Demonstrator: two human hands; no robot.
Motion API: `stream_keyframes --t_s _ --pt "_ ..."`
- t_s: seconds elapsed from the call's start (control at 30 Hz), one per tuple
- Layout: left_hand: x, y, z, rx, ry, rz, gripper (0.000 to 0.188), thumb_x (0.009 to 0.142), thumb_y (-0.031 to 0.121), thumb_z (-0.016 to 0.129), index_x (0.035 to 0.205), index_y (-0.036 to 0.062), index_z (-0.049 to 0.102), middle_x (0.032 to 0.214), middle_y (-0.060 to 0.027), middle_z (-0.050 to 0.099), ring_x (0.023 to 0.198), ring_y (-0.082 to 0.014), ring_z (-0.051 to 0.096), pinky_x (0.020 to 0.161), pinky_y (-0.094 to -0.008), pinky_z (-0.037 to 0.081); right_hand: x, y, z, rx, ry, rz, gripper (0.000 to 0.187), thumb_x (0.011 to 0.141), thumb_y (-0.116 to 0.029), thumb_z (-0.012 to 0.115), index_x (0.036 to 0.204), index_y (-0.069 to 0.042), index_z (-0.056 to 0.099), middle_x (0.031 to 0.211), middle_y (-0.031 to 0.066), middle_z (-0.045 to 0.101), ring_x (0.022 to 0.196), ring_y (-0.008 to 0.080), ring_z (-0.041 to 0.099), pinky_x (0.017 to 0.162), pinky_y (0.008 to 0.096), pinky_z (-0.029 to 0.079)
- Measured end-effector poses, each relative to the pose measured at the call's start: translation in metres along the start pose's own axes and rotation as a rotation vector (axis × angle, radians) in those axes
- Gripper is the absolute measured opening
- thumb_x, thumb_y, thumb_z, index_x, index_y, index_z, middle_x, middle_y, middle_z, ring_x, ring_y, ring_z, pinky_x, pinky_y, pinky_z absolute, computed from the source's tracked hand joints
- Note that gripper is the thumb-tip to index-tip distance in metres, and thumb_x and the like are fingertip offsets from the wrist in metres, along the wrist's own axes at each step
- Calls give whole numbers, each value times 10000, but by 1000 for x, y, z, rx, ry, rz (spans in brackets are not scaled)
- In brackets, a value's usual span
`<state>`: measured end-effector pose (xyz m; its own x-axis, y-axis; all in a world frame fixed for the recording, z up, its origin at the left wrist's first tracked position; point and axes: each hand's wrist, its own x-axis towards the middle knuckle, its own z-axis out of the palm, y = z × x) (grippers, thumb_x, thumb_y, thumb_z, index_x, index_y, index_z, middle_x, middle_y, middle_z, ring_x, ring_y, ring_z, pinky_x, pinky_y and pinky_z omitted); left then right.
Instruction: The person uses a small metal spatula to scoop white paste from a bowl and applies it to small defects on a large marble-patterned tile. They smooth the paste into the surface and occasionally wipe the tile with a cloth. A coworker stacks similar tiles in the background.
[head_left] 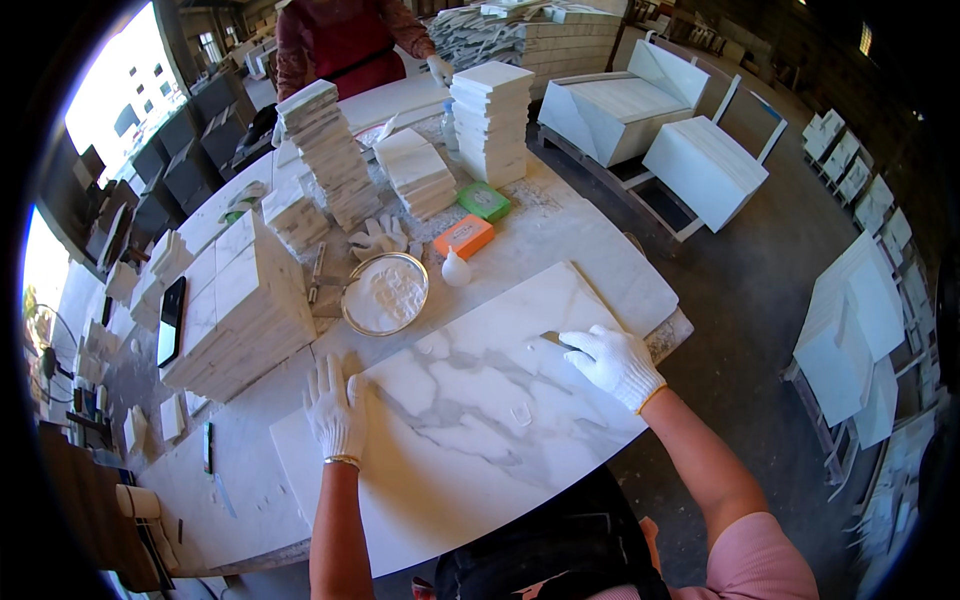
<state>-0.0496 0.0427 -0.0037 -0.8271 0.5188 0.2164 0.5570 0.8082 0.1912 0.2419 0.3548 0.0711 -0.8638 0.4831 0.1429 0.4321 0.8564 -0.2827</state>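
A large white marble slab (470, 410) with grey veins lies flat on the worktable in front of me. My left hand (336, 410), in a white glove, rests flat with fingers apart on the slab's near-left edge. My right hand (615, 362), also gloved, presses a small flat scraper blade (553, 339) against the slab's right part. Small pale smears of filler (520, 412) sit on the slab's surface.
A round metal dish of white paste (386, 293), a white squeeze bottle (455, 268), orange (464, 236) and green (485, 201) boxes and spare gloves (380, 238) lie beyond the slab. Tile stacks (240, 300) stand left and behind. A person in red (340, 40) works at the table's far end.
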Motion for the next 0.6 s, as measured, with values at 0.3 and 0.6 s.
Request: stream_keyframes --t_s 0.3,0.6 --pt "1 1 0 4 8 16 603 1009 443 469 1503 101 424 1541 -180 418 1433 -386 359 1167 -519 272 6 -6 5 136 -27 -72 296 903 -338 649 1155 -213 739 856 112 665 788 318 655 700 428 522" --pt "0 0 -1 -6 35 45 585 1013 433 466 1491 96 438 1518 -198 440 1409 -395 387 1158 -512 284 1 1 8 34 -49 -110 264 894 -338 649 1125 -259 750 810 96 627 743 303 638 658 434 509"
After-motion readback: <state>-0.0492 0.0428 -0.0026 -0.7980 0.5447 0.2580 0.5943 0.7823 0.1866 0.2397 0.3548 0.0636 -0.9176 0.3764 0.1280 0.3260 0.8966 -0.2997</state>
